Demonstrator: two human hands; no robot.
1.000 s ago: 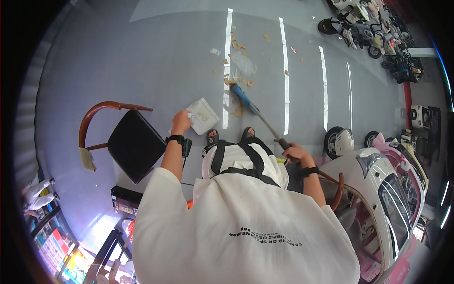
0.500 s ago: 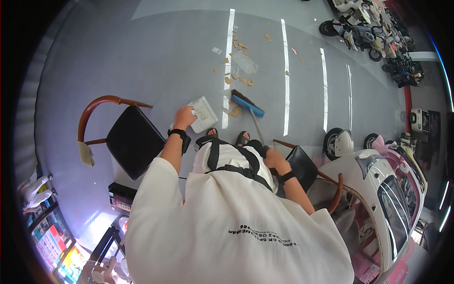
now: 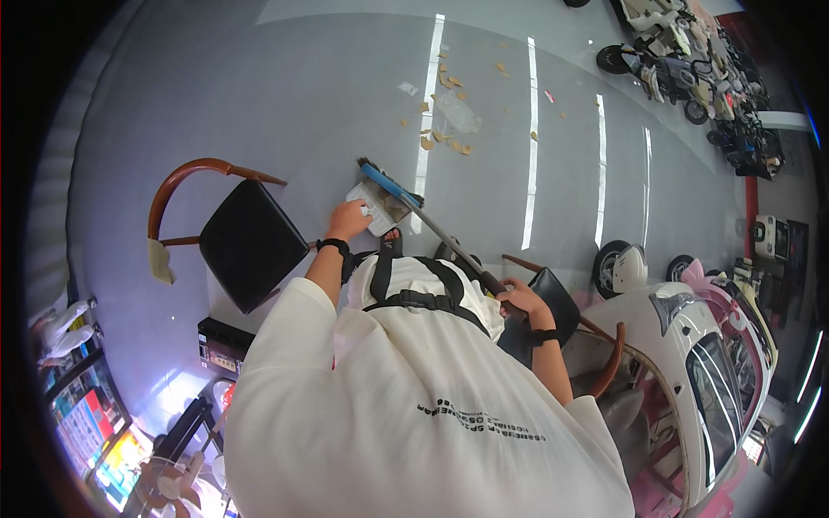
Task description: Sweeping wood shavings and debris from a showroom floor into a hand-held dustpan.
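My right hand (image 3: 525,299) is closed around the dark upper end of a broom. The broom's blue head (image 3: 391,185), with dark bristles, lies over a white dustpan (image 3: 378,226) and hides part of it. My left hand (image 3: 348,221) is closed at the dustpan's left side, and a small white piece shows by its fingertips. Something brown shows inside the dustpan under the broom head. Farther out on the floor are several brown scraps (image 3: 442,136) beside a crumpled clear plastic sheet (image 3: 456,112).
On the left stands a chair with a black seat (image 3: 253,246); a second black-seated chair (image 3: 553,304) is close to my right arm. A white and pink toy-like car (image 3: 669,345) fills the right side. Several small vehicles (image 3: 665,73) stand at the far right.
The broom head has moved left from the floor onto the dustpan, along with a brown scrap. My right hand has shifted slightly right and nearer; my left hand stays at the dustpan.
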